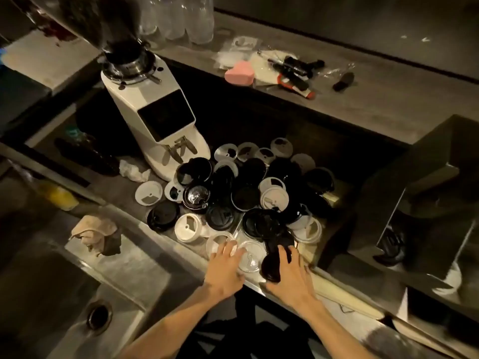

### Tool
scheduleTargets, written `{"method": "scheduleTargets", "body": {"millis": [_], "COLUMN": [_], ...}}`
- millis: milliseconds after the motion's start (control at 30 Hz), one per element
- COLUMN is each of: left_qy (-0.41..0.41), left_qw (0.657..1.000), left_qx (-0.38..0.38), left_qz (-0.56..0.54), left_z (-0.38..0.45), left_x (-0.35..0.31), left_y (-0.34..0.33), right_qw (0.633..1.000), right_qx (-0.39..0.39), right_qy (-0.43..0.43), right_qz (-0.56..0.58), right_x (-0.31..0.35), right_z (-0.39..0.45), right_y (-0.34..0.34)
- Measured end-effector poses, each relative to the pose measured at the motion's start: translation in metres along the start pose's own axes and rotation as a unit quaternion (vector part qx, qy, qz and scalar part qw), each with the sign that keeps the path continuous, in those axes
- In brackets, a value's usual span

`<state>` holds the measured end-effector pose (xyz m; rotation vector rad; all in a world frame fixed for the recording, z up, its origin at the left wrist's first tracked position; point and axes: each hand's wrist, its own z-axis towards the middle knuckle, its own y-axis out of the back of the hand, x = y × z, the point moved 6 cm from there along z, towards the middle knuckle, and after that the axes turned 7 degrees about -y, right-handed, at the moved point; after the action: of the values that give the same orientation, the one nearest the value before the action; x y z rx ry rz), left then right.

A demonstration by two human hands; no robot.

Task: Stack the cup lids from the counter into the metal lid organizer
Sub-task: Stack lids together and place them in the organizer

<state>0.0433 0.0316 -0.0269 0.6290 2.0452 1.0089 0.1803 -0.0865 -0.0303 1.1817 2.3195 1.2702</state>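
A heap of black and white cup lids covers the counter in front of me. My right hand grips a short stack of black lids at the counter's near edge. My left hand lies flat with straight fingers on clear lids beside a white lid. A tall metal box at the right has black lids showing through its side opening; whether it is the lid organizer I cannot tell.
A white coffee grinder stands behind the heap at the left. A crumpled cloth lies by the steel sink. The raised back ledge holds a pink sponge, small tools and clear bottles.
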Motion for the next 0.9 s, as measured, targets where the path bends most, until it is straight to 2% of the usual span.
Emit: {"method": "scheduleTargets", "body": {"millis": [167, 500, 700, 833, 900], "left_qy": [-0.030, -0.043, -0.053, -0.064, -0.064], "left_qw": [0.995, 0.985, 0.991, 0.993, 0.992], "left_qx": [0.012, 0.002, -0.028, -0.098, -0.106], "left_qz": [0.098, 0.167, 0.123, 0.021, -0.027], "left_z": [0.012, 0.037, 0.033, 0.026, 0.021], "left_x": [-0.009, -0.010, -0.010, -0.007, -0.008], "left_y": [-0.009, -0.025, -0.027, -0.014, -0.008], "right_qw": [0.999, 0.995, 0.994, 0.989, 0.983], "right_qx": [-0.039, -0.091, -0.073, -0.046, -0.031], "right_qy": [-0.020, -0.027, -0.025, -0.014, -0.008], "right_qz": [0.011, 0.018, 0.080, 0.142, 0.181], "right_x": [-0.004, -0.012, -0.018, -0.020, -0.022], "right_z": [-0.003, 0.008, 0.013, 0.010, 0.008], "right_y": [-0.007, -0.005, -0.003, 0.007, 0.009]}}
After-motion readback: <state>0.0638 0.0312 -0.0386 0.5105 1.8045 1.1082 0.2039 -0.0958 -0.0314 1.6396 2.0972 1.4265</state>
